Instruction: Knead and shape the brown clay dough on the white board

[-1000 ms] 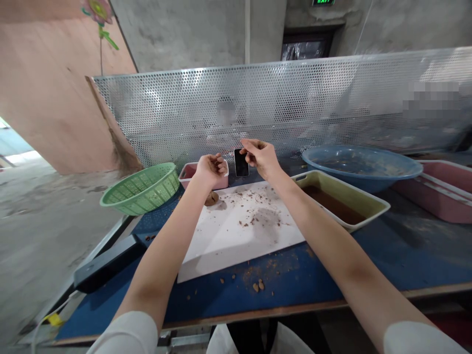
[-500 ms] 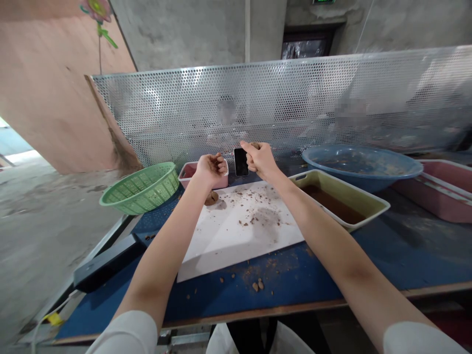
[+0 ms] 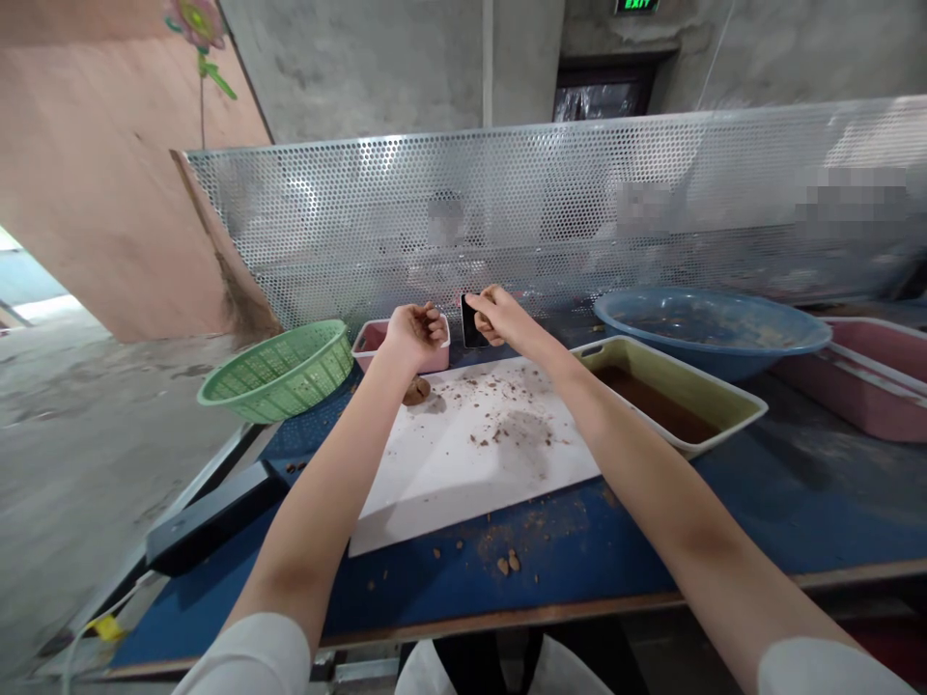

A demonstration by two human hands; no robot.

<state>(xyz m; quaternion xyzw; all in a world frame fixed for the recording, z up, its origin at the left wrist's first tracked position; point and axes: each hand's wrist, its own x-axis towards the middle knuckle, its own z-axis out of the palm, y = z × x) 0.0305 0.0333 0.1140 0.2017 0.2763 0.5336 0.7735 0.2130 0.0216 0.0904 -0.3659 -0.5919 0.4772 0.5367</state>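
Above the back of a white sheet [image 3: 463, 483], my left hand [image 3: 417, 330] is held palm up with its fingers curled in. Dark soil shows on the palm, and I cannot make out what lies in it. To its right, my right hand [image 3: 498, 317] is closed in a fist with the thumb on top; its contents are hidden. Behind the right fist stands a black-screened phone [image 3: 470, 333], partly covered. Just below the left wrist, a round brown clod [image 3: 416, 391] rests on the sheet, and brown crumbs [image 3: 496, 434] are scattered across it.
A green basket [image 3: 282, 376] and a pink tub [image 3: 435, 359] stand at the left. At the right are an olive basin [image 3: 714, 410] of brown water, a wide blue basin [image 3: 716, 357] and pink bins [image 3: 861, 386]. A dark box [image 3: 213, 521] lies front left; perforated metal [image 3: 507, 203] rises behind.
My right hand has moved slightly left and lower, turning so that it now covers more of the phone. My left hand stays nearly in place.
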